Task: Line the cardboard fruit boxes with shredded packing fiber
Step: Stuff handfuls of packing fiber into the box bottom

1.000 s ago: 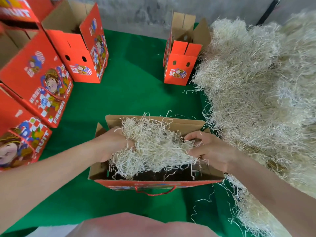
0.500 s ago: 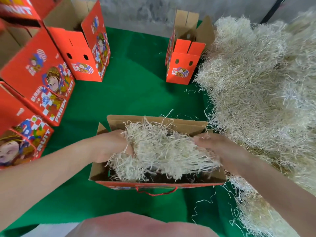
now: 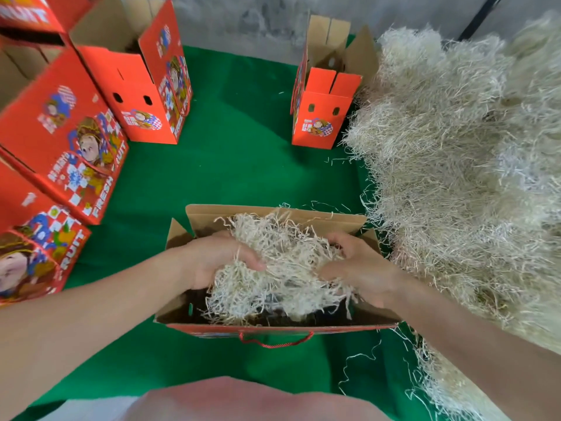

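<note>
An open red cardboard fruit box (image 3: pixel 318 217) with a red cord handle stands on the green cloth right in front of me. A clump of pale shredded fiber (image 3: pixel 282 268) sits in its opening, partly above the rim. My left hand (image 3: pixel 218 256) grips the left side of the clump, fingers curled into the strands. My right hand (image 3: pixel 358 265) grips the right side the same way, its fingertips buried in fiber. Both hands are inside the box's flaps.
A big heap of loose shredded fiber (image 3: pixel 461 165) fills the right side. Another open red box (image 3: pixel 321 110) stands at the back beside the heap. Several more red boxes (image 3: pixel 145 86) crowd the left and back left. Green cloth (image 3: pixel 236 165) lies between them.
Both hands have closed in toward the middle and sunk lower, pushing the fiber clump deeper into the box. The clump now looks more compact.
</note>
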A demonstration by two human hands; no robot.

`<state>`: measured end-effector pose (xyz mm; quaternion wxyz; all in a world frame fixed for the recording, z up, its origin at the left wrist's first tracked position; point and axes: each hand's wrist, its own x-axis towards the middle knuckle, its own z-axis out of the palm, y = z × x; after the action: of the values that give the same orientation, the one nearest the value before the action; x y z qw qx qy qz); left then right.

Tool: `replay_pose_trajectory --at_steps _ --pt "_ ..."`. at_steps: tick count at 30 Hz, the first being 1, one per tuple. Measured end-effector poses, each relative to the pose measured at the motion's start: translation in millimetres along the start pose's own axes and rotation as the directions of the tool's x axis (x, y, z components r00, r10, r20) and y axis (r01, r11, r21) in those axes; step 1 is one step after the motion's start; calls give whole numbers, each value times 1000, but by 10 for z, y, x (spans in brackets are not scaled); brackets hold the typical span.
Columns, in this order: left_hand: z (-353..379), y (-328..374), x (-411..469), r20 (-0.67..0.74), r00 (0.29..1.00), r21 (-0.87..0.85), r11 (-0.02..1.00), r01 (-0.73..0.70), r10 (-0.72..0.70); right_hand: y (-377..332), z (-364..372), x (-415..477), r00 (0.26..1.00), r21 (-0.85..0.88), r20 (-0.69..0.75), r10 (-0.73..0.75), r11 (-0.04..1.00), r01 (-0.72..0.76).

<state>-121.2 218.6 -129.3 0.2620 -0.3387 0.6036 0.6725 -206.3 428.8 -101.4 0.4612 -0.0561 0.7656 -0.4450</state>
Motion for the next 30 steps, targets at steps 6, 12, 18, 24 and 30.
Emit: replay_pose_trajectory --at_steps 6,12,18,24,30 --pt "-105 -24 -100 -97 995 -30 999 15 -17 29 -198 -150 994 -65 -52 97 993 -100" --pt "-108 -67 -74 -135 989 30 997 65 -60 22 -139 -115 1000 -162 6 30 986 -29" --pt "44 61 -69 43 991 133 984 119 -125 -57 115 320 998 -694 66 -24 717 63" --pt "-24 -49 100 -113 991 956 278 91 64 24 138 492 991 -978 97 97 193 77" --pt "224 -49 573 -81 996 997 -16 80 -49 105 360 959 957 -990 139 254 56 129"
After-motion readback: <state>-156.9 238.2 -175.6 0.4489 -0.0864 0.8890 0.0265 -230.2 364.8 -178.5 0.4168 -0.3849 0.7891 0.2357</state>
